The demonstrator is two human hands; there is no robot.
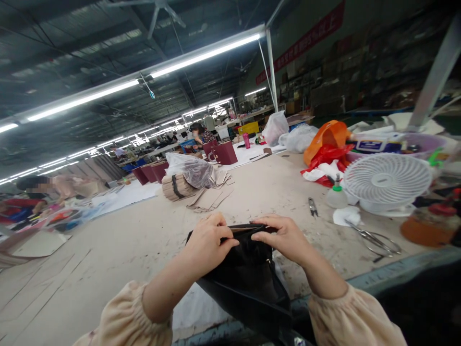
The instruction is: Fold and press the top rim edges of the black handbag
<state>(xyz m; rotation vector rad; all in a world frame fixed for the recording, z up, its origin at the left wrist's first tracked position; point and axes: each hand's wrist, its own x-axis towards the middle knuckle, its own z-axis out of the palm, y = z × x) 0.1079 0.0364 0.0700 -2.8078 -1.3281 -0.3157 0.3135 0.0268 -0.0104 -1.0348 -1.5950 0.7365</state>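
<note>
A black bag (248, 283) stands at the near edge of the worktable, its top opening facing up. My left hand (211, 240) grips the left side of the opening, thumb and fingers closed over the rim. On the right side, my right hand (283, 235) pinches the rim between thumb and fingers. Between my hands a thin tan edge (248, 228) shows inside the opening; what it belongs to is mostly hidden. White sheet material (200, 307) lies under the bag.
Thread snips (312, 206), scissors (376, 240), a white fan (387, 182), a green-capped bottle (337, 196) and a jar of orange liquid (430, 223) sit at right. Ahead lie bundled tan pieces (176, 187) and a plastic bag (190, 169). Two people work farther off.
</note>
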